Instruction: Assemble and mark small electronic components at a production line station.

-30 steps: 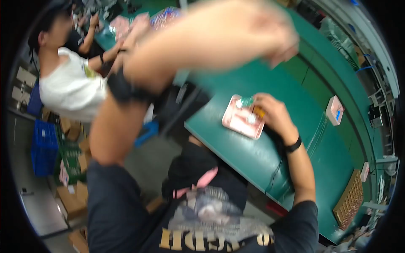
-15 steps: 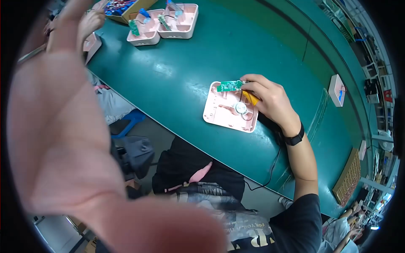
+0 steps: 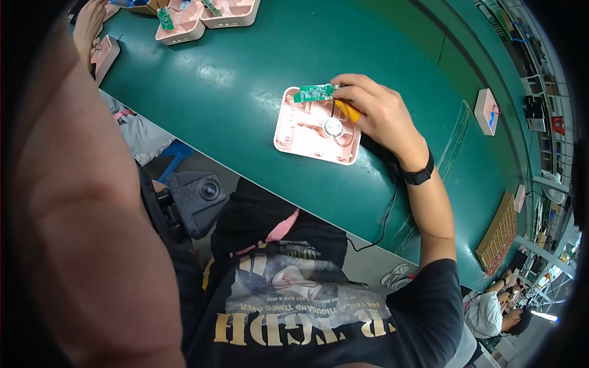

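Right hand (image 3: 377, 110) pinched green rectangular circuit board (image 3: 313, 93) by its right end, upper centre — across top edge of pale-pink square plastic shell (image 3: 296, 145). Gold block lettering (image 3: 273, 331) crossed black T-shirt (image 3: 426, 300), bottom — left hand: grip couldn't be told.

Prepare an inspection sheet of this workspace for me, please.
Surface: green tabletop, pale streaks at right.
Job's things: green circuit board over the far rim of an open pink plastic shell; round silver component inside.
Clutter: other pink shells at upper left; tan gridded tray at right.
Hands: right hand grips the circuit board's right end, near a yellow part; left hand not in view.
Cables: black cable crosses the tabletop's near edge.
Surroundings: co-worker's hand at upper left.
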The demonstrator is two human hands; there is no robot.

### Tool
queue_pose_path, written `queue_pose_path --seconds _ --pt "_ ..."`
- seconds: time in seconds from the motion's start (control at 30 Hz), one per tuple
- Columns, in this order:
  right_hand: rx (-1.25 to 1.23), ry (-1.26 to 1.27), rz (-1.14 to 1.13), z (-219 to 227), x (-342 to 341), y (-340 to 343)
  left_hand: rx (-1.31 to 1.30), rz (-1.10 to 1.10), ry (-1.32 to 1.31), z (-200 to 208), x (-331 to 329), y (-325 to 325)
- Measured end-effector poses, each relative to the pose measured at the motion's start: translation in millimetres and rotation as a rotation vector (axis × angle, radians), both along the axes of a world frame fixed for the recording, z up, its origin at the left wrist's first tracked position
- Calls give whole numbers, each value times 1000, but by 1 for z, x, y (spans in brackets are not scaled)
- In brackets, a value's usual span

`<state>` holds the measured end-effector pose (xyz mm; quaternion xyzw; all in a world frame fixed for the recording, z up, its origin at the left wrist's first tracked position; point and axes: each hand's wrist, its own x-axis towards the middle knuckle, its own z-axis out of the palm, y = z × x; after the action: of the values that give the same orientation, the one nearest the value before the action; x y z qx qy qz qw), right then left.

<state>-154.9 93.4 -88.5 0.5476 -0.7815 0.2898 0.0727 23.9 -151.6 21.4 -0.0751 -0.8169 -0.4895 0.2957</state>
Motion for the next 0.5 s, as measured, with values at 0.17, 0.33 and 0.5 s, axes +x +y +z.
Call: queue_pose_path --seconds 0.17,0.33,0.5 --pt "-45 15 19 0 -11 -7 -57 15 99 33 17 -28" --pt "-52 5 23 -1 0 2 -192 93 -350 -62 -24 -8" --pt "-49 40 -9 2 1 -3 -245 71 -478 -139 -19 18"
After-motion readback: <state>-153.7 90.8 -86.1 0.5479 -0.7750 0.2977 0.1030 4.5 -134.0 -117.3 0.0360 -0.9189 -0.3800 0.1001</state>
